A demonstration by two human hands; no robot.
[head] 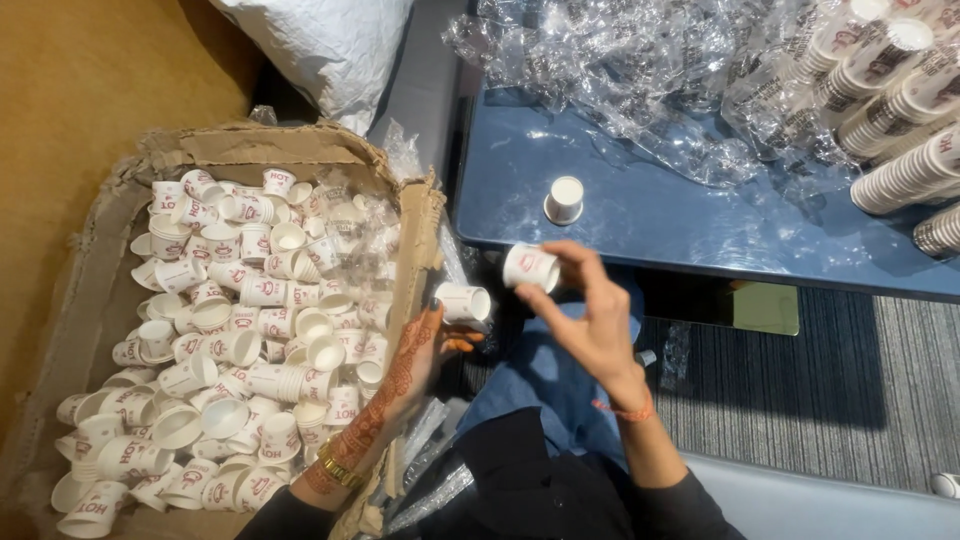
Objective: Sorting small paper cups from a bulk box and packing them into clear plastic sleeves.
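Note:
My left hand (420, 355), patterned with henna and wearing a gold bracelet, holds a small white paper cup (464, 302) on its side just past the box's right wall. My right hand (590, 315) grips another small white paper cup (530, 267) with red print, near the front edge of the dark blue table (640, 215). The two cups lie close together, apart by a small gap. A torn cardboard box (300, 150) at my left is filled with several loose cups (240, 340) of the same kind.
One single cup (564, 199) stands upside down on the table. Crumpled clear plastic wrap (640, 80) covers the table's far part, with long stacks of cups (905, 120) at the right. A white sack (330, 50) lies behind the box. Grey carpet (800, 390) lies at the right.

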